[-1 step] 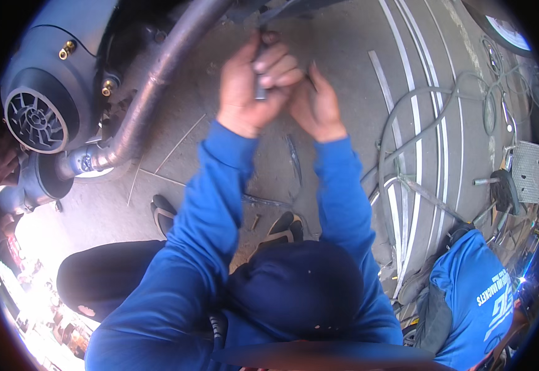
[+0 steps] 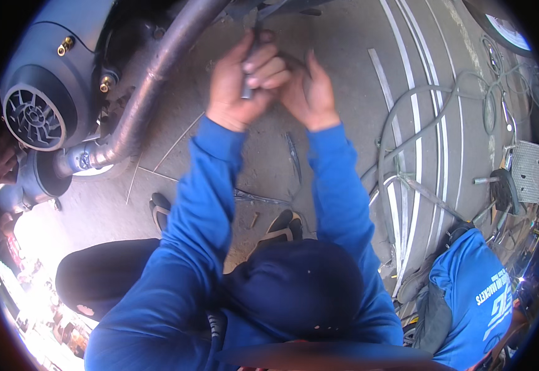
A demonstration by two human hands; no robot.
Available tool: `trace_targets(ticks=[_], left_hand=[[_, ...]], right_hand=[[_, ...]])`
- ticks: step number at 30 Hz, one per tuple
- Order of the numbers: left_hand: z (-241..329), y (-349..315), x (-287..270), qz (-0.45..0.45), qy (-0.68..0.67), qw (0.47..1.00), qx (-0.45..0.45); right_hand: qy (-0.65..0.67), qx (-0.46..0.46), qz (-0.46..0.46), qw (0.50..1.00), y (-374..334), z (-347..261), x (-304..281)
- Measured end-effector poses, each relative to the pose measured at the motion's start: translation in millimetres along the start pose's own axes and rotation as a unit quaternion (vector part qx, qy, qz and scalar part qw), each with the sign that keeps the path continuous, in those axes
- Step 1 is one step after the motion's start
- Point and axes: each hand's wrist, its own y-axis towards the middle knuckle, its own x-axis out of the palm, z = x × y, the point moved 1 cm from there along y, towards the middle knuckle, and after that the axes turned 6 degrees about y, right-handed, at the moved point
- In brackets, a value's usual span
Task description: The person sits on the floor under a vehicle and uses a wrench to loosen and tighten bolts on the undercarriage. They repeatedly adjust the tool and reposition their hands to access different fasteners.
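Observation:
My left hand point(image 2: 240, 83) is closed round a slim metal piece point(image 2: 246, 93), whose short grey end sticks out below the fingers. Its upper part runs up past my thumb toward dark parts point(image 2: 275, 8) at the top edge; the kind cannot be made out. Close on the right is my right hand point(image 2: 314, 93), thumb raised and fingers pointing at the left hand. Those fingers are blurred and partly hidden, so their hold does not show. A brownish metal exhaust pipe point(image 2: 153, 77) slants down to the left of both hands.
At left stands a rounded grey engine cover with a finned round cap point(image 2: 34, 116). Long pale metal strips point(image 2: 418, 123) and a looped hose point(image 2: 388, 123) lie on the floor at right. A person in a blue shirt point(image 2: 470, 290) is at lower right. Thin rods point(image 2: 158, 176) lie near my feet.
Both hands have shifted a little to the left, together with the metal piece in my left hand. The grip of the left hand looks the same.

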Motion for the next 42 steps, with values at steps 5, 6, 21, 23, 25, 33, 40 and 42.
trace_targets(ticks=[5, 6, 21, 23, 25, 33, 40, 42], left_hand=[[47, -9, -58, 0.172, 0.685, 0.708, 0.001], [47, -3, -72, 0.202, 0.746, 0.633, 0.046], [-66, 82, -12, 0.255, 0.261, 0.902, 0.231], [-54, 53, 3, 0.199, 0.176, 0.943, 0.2], [-26, 23, 3, 0.028, 0.042, 0.997, 0.061], [40, 3, -69, 0.22, 0.832, 0.497, 0.107], [-34, 91, -75, 0.245, 0.641, 0.664, 0.297], [-60, 107, -54, 0.252, 0.436, 0.809, 0.304]], right_hand=[[0.044, -0.319, -0.059, 0.945, 41, -75, 20], [-0.002, -0.361, -0.016, 0.932, 38, -81, 25], [-0.222, -0.338, 0.226, 0.886, -77, -12, 25], [-0.187, -0.104, 0.203, 0.955, -49, -23, 1], [0.004, 0.007, 0.061, 0.998, -20, -9, -3], [-0.026, -0.382, 0.022, 0.924, 15, -66, 57], [-0.41, -0.431, -0.104, 0.797, -60, 12, 80], [-0.496, -0.436, -0.077, 0.747, -75, 12, 63]])
